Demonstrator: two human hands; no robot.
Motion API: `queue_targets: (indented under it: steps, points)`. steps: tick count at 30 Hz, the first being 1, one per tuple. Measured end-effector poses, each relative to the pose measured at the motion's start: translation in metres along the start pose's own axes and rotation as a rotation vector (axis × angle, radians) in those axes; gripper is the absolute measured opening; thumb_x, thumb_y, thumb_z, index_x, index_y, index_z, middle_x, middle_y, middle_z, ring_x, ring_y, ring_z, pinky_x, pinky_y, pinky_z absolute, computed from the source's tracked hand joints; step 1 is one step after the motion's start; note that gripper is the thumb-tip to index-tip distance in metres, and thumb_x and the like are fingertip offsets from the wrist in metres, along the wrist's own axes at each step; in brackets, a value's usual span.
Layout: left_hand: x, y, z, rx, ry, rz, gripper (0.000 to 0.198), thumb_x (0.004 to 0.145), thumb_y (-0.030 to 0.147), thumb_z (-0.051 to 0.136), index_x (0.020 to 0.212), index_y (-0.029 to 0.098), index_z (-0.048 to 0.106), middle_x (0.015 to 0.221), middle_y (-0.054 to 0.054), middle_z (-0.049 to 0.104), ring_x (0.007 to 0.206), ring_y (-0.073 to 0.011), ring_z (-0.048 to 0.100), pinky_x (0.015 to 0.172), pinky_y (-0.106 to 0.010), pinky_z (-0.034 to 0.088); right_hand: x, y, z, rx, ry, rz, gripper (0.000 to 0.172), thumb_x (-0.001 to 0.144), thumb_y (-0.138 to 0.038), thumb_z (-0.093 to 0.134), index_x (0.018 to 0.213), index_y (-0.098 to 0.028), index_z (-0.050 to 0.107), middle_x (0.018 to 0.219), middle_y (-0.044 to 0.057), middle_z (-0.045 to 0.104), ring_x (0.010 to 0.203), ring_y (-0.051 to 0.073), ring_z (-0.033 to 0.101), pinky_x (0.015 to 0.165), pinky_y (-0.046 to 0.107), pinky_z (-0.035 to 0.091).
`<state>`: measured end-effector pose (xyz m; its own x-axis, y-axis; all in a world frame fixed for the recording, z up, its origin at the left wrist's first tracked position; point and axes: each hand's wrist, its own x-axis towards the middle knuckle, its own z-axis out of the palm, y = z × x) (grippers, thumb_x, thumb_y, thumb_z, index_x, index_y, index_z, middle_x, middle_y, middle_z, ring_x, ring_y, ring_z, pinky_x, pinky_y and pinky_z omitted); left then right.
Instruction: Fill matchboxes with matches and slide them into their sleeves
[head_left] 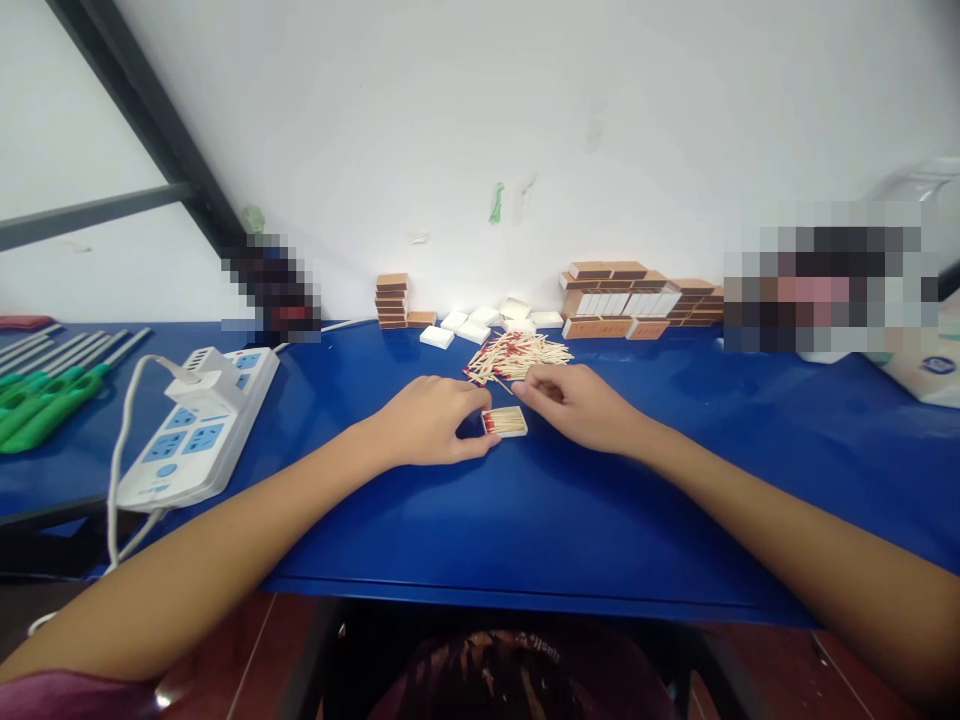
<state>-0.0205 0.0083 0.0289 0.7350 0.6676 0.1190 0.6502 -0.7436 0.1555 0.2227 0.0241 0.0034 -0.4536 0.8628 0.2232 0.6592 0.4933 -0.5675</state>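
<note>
We see our left hand (431,420) resting on the blue table (525,530), its fingers curled and its thumb and fingertips pressed against the left end of a small open tray of matches (505,422), which lies flat on the tabletop near the middle, just in front of us. The tray is filled with matches, their red heads turned toward our left hand. Our right hand (577,405) rests just to the right of the tray, fingers bent and drawn loosely together near its far right corner; we cannot tell whether they pinch any matches, since the fingertips hide what lies under them. Just beyond both hands lies a loose pile of matches (517,355), spread across the table. Farther back, against the white wall, stand a short stack of brown matchbox sleeves (391,300), a scatter of empty white trays (480,322) and a larger heap of boxes (637,298). At the left a white power strip (202,425) with a charger plugged in lies on the table, and beyond it some green-handled tools (37,410) near the table's edge.
</note>
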Motion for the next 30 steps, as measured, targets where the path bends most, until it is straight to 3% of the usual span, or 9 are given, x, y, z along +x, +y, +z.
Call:
queue_targets:
  steps: [3, 7, 11, 14, 16, 21, 27, 30]
  points:
    - [0.000, 0.000, 0.000, -0.016, 0.005, 0.008, 0.027, 0.095, 0.046, 0.063, 0.093, 0.019, 0.069, 0.083, -0.002, 0.072, 0.068, -0.0171, 0.064, 0.060, -0.030, 0.037, 0.013, 0.003, 0.006, -0.033, 0.083, 0.096, 0.031, 0.095, -0.048, 0.063, 0.079, -0.022, 0.059, 0.062, -0.003, 0.052, 0.059, 0.015, 0.046, 0.057, 0.030, 0.031]
    - [0.001, 0.000, 0.000, -0.031, 0.009, 0.014, 0.026, 0.095, 0.045, 0.063, 0.092, 0.019, 0.069, 0.081, -0.001, 0.071, 0.067, -0.0162, 0.063, 0.059, -0.029, 0.036, 0.021, 0.003, 0.010, -0.105, -0.001, 0.153, 0.027, 0.095, -0.040, 0.065, 0.076, -0.022, 0.060, 0.067, -0.001, 0.060, 0.061, 0.015, 0.050, 0.058, 0.030, 0.031]
    - [0.001, -0.001, 0.000, -0.029, 0.012, 0.003, 0.027, 0.095, 0.046, 0.064, 0.095, 0.019, 0.070, 0.081, -0.001, 0.072, 0.066, -0.0161, 0.063, 0.059, -0.029, 0.036, 0.014, 0.000, -0.003, -0.150, -0.022, 0.184, 0.027, 0.099, -0.036, 0.062, 0.076, -0.022, 0.057, 0.068, 0.000, 0.061, 0.063, 0.016, 0.050, 0.060, 0.031, 0.031]
    - [0.001, -0.001, 0.000, -0.024, 0.007, -0.004, 0.028, 0.095, 0.046, 0.064, 0.096, 0.019, 0.071, 0.083, -0.002, 0.072, 0.068, -0.0167, 0.063, 0.060, -0.029, 0.036, 0.005, -0.003, -0.016, -0.089, -0.027, 0.136, 0.027, 0.100, -0.038, 0.061, 0.079, -0.022, 0.059, 0.069, 0.000, 0.060, 0.065, 0.017, 0.050, 0.061, 0.031, 0.032]
    - [0.001, -0.001, 0.000, -0.026, 0.005, -0.005, 0.029, 0.095, 0.046, 0.064, 0.098, 0.019, 0.071, 0.083, -0.002, 0.072, 0.068, -0.0168, 0.063, 0.060, -0.029, 0.036, 0.000, -0.006, -0.020, -0.024, -0.102, 0.058, 0.026, 0.101, -0.039, 0.060, 0.083, -0.021, 0.061, 0.072, 0.000, 0.061, 0.065, 0.017, 0.050, 0.062, 0.031, 0.033]
    - [0.001, -0.001, -0.002, -0.024, 0.011, -0.001, 0.029, 0.095, 0.046, 0.066, 0.102, 0.018, 0.072, 0.080, -0.001, 0.070, 0.065, -0.0161, 0.061, 0.058, -0.029, 0.035, -0.005, -0.011, -0.015, 0.011, -0.235, -0.054, 0.018, 0.100, -0.034, 0.060, 0.089, -0.021, 0.065, 0.075, -0.001, 0.059, 0.066, 0.015, 0.049, 0.063, 0.030, 0.034]
    - [0.000, 0.000, -0.003, -0.020, 0.011, 0.000, 0.028, 0.095, 0.046, 0.065, 0.095, 0.018, 0.071, 0.081, -0.002, 0.071, 0.066, -0.0164, 0.062, 0.058, -0.029, 0.035, -0.005, -0.010, -0.014, 0.065, -0.175, -0.083, 0.024, 0.100, -0.041, 0.061, 0.086, -0.022, 0.065, 0.069, -0.002, 0.056, 0.062, 0.014, 0.047, 0.060, 0.029, 0.034]
    - [0.000, 0.000, -0.002, -0.022, 0.052, 0.002, 0.028, 0.094, 0.045, 0.066, 0.098, 0.018, 0.071, 0.081, -0.001, 0.071, 0.067, -0.0165, 0.063, 0.060, -0.029, 0.036, -0.003, -0.004, -0.022, 0.017, -0.055, -0.084, 0.028, 0.099, -0.045, 0.062, 0.082, -0.022, 0.065, 0.064, -0.003, 0.055, 0.059, 0.014, 0.045, 0.059, 0.030, 0.033]
